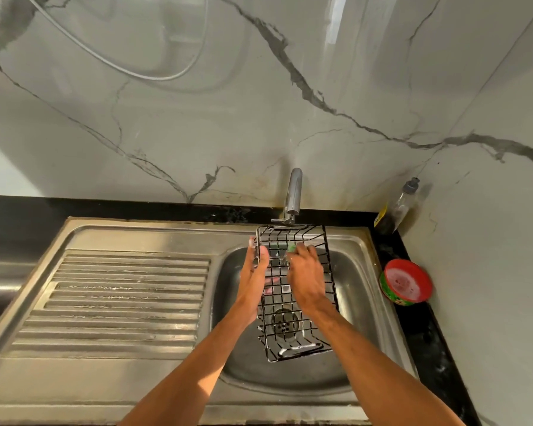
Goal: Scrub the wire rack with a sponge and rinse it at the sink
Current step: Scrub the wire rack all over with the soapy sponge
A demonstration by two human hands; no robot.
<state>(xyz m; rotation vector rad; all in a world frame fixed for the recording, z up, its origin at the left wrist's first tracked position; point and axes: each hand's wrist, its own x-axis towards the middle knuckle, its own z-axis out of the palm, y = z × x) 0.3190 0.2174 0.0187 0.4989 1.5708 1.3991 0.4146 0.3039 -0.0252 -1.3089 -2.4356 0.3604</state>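
Observation:
A black wire rack (293, 333) shaped like a basket hangs tilted over the steel sink bowl (363, 302), its far end up near the tap (293, 195). My left hand (254, 278) grips the rack's left rim, thumb over the wire and fingertips showing through the mesh. My right hand (305, 272) is inside the rack and holds a green sponge (291, 248) against the wires near the far end. Only a small tip of the sponge shows past my fingers. I see no water running from the tap.
A ribbed steel drainboard (120, 299) lies left of the bowl. On the black counter strip to the right stand a red-lidded green tub (405, 282) and a clear bottle (396, 207) in the corner. Marble wall tiles rise behind and to the right.

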